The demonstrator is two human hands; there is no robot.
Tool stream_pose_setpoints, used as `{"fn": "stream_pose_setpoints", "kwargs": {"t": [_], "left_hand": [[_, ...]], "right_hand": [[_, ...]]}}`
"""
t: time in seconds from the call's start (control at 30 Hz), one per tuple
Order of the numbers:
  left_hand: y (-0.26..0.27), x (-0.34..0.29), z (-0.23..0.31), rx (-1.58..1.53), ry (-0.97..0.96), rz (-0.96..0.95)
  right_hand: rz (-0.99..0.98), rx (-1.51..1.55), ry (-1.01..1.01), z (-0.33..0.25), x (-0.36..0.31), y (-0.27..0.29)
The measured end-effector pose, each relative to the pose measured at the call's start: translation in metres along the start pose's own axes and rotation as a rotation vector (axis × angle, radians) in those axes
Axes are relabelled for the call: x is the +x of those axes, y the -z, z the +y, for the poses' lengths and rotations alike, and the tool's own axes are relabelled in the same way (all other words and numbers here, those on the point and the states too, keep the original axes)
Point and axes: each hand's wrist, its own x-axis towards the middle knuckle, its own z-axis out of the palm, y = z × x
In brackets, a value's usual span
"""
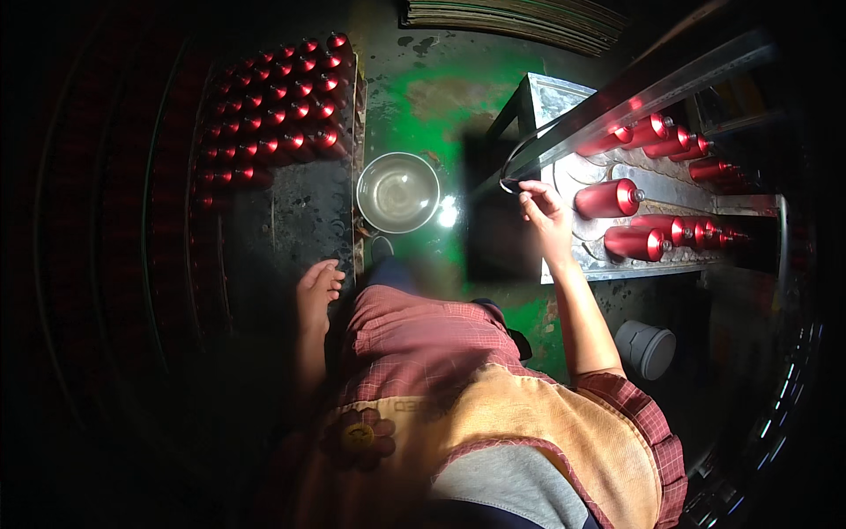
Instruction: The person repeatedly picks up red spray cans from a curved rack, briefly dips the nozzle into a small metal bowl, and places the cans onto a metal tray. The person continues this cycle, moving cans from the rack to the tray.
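Note:
My right hand [548,216] is raised beside the lit metal station at the right. Its fingertips are pinched at a thin dark loop [509,183] that hangs by the slanting metal beam; what the loop is made of I cannot tell. Just beyond the hand, red shiny bottle-shaped containers [608,199] with clear, narrow tips lie tilted on the round plates of the station. My left hand [319,286] hovers by the edge of the dark table [308,207] on the left, fingers loosely curled and apart, with nothing visible in it. Rows of similar red containers [280,115] stand on that table.
A round metal bowl [398,192] sits between the table and the station, above the green floor [458,97]. The metal beam [634,97] slants over the station. A white bucket [645,350] stands below the station, and stacked flat sheets [520,19] lie at the far end.

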Motion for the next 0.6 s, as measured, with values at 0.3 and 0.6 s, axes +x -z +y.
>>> {"fn": "stream_pose_setpoints", "kwargs": {"t": [0.3,0.6], "left_hand": [[0.159,0.045,0.064,-0.075,0.047,0.265],[0.21,0.061,0.033,0.563,-0.532,0.342]], "right_hand": [[-0.053,-0.565,0.417,-0.137,0.176,-0.069],[0.343,-0.626,0.292,-0.1,0.325,-0.057]]}}
